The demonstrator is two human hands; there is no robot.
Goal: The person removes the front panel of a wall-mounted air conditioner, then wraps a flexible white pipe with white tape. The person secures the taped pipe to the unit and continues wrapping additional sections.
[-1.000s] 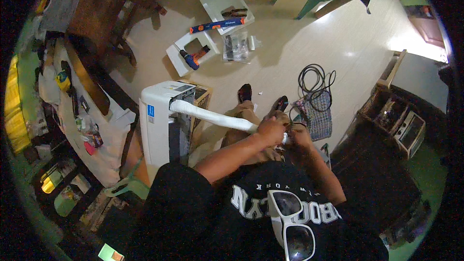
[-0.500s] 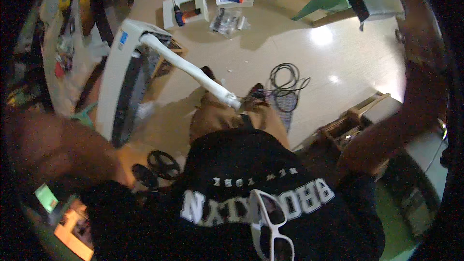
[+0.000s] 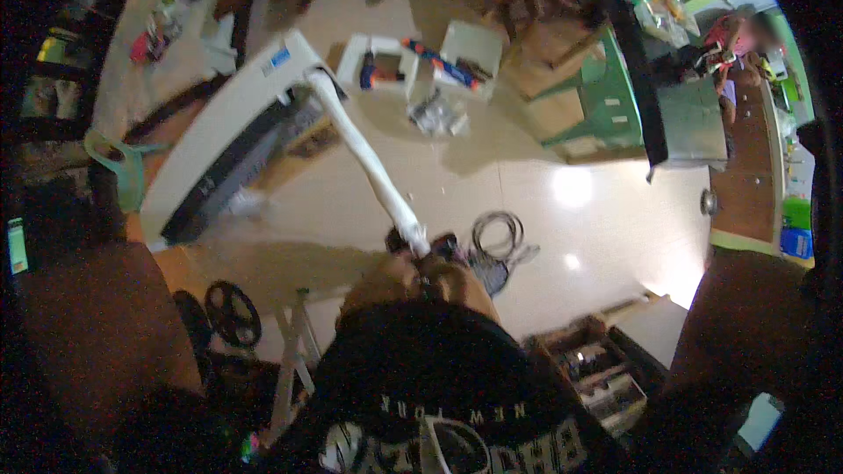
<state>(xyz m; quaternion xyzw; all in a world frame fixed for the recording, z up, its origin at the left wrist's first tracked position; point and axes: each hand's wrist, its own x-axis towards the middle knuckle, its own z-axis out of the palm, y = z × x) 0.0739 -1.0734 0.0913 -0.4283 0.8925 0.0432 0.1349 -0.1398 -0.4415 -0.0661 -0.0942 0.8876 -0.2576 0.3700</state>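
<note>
Both my hands are outside the picture. My left upper arm and forearm show dark and blurred at the lower left, and my right arm is at the lower right. Closest to the left arm is a white split air conditioner indoor unit [image 3: 224, 123], tilted, with its dark underside showing. From it a white wrapped pipe [image 3: 364, 154] runs down toward my feet. A black coiled cable [image 3: 498, 235] lies on the floor beyond my legs. White-framed sunglasses [image 3: 436, 448] hang at the front of my black shirt.
A power drill [image 3: 367, 70] and an orange-blue tool [image 3: 436, 63] rest on a white open box [image 3: 470, 48]. Beside them is a clear plastic bag [image 3: 436, 114]. A green plastic chair [image 3: 601, 105], wooden toolbox [image 3: 571, 342], ladder [image 3: 299, 342] and black wheel [image 3: 233, 314] surround me. Another person [image 3: 738, 35] is at far right.
The view has tilted upward, so floor objects sit lower and more of the room's far side shows. Both my arms now lie lower along the sides. The air conditioner unit appears unmoved.
</note>
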